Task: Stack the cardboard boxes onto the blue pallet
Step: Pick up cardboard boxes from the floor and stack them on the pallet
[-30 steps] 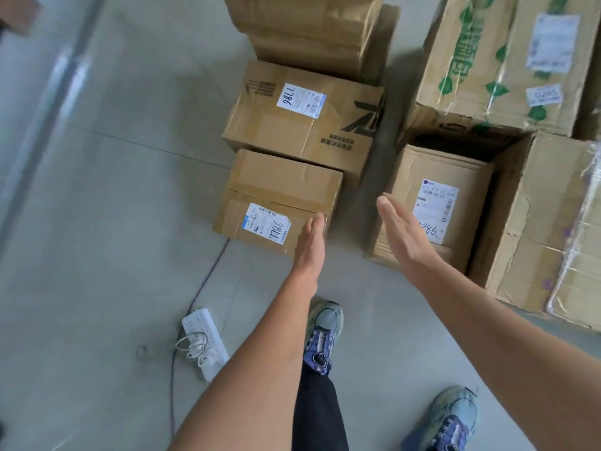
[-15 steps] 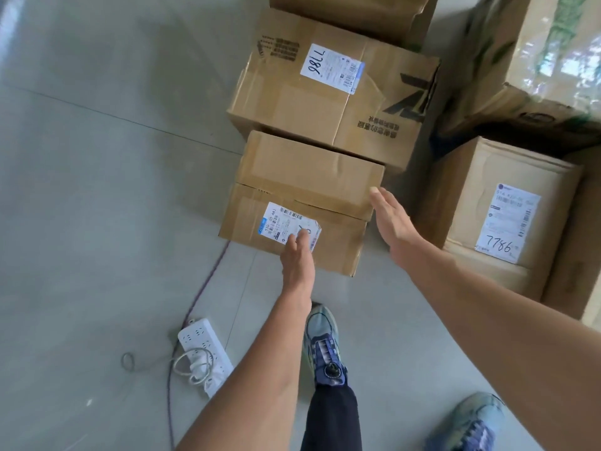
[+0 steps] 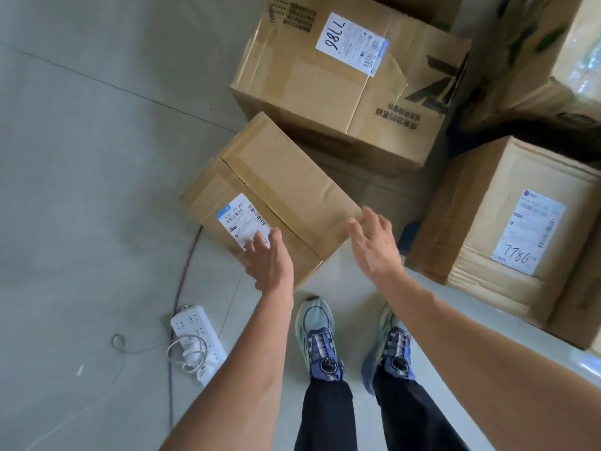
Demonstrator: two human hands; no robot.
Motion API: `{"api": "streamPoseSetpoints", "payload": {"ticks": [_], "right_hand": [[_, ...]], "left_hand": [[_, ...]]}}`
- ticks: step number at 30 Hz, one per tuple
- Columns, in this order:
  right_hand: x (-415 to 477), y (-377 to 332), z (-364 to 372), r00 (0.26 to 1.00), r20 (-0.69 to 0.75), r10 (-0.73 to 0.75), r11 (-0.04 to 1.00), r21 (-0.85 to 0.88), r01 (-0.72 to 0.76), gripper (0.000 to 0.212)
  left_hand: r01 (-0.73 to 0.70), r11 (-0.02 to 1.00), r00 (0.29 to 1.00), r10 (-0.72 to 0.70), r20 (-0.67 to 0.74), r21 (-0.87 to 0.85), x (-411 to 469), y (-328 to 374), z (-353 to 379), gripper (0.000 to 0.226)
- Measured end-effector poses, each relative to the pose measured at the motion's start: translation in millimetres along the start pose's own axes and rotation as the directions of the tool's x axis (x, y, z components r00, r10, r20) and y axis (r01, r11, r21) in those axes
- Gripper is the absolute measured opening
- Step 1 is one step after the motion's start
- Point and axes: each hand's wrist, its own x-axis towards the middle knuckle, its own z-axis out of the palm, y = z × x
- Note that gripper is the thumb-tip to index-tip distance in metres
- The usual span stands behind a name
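A small taped cardboard box (image 3: 279, 187) with a white shipping label lies on the grey floor right in front of my feet. My left hand (image 3: 271, 258) hovers over its near corner, fingers spread, fingertips at the label. My right hand (image 3: 374, 242) reaches its right end, fingers apart, at the box's edge; neither hand grips it. Behind it stands a bigger cardboard box (image 3: 341, 89) marked 7786. A third cardboard box (image 3: 507, 229), also marked 7786, stands to the right. No blue pallet shows in this view.
A white power strip (image 3: 195, 340) with a coiled white cable and a purple cord (image 3: 182, 288) lies on the floor to my left. More large boxes (image 3: 553, 60) crowd the upper right. My two shoes (image 3: 320, 340) stand just short of the small box.
I stepped closer and both feet now stand together. Both hands moved down to the small box, fingers spreading. The box appears larger and more angled in view.
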Motion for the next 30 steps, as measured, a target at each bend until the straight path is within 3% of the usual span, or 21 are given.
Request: {"api": "streamPoseSetpoints", "payload": {"ticks": [3, 5, 8, 12, 16, 20, 24, 30], "right_hand": [[24.2, -14.1, -19.3, 0.987, -0.093, -0.129, 0.984, -0.134, 0.116, 0.062], [42.4, -25.3, -25.2, 0.991, 0.024, -0.129, 0.985, -0.113, 0.131, 0.065], [53.7, -37.1, -18.6, 0.971, 0.24, -0.016, 1.0, 0.03, 0.009, 0.07], [52.0, -33.8, -2.1, 0.96, 0.279, 0.031, 0.999, 0.013, -0.037, 0.073], [39.5, -25.8, -2.1, 0.964, 0.259, 0.058, 0.99, 0.107, -0.089, 0.072], [8.1, -20.5, -17.4, 0.972, 0.229, 0.05, 0.969, 0.224, -0.103, 0.07], [-33.9, -26.3, -40.1, 0.987, 0.161, 0.023, 0.949, 0.308, -0.073, 0.068], [-93.8, -50.0, -83.5, 0.997, 0.082, -0.013, 0.913, 0.408, -0.021, 0.059]], "left_hand": [[0.011, 0.999, 0.998, -0.014, -0.069, -0.043, 7.7, -3.2, -3.0, 0.06], [0.05, 0.993, 0.991, -0.062, -0.121, -0.103, 13.3, -4.9, -5.7, 0.066], [0.153, 0.947, 0.969, -0.199, -0.145, -0.283, 25.2, -9.5, -10.9, 0.075], [0.243, 0.873, 0.955, -0.293, -0.057, -0.422, 29.9, -19.6, -15.1, 0.075], [0.197, 0.869, 0.959, -0.268, -0.097, -0.453, 21.5, -19.4, -24.9, 0.073], [0.118, 0.893, 0.978, -0.18, -0.103, -0.433, -8.0, -10.1, -40.1, 0.057], [0.018, 0.906, 0.989, -0.079, -0.127, -0.422, -40.5, 9.9, -61.9, 0.059], [-0.124, 0.92, 0.984, 0.064, -0.169, -0.371, -93.0, 48.7, -98.2, 0.042]]}}
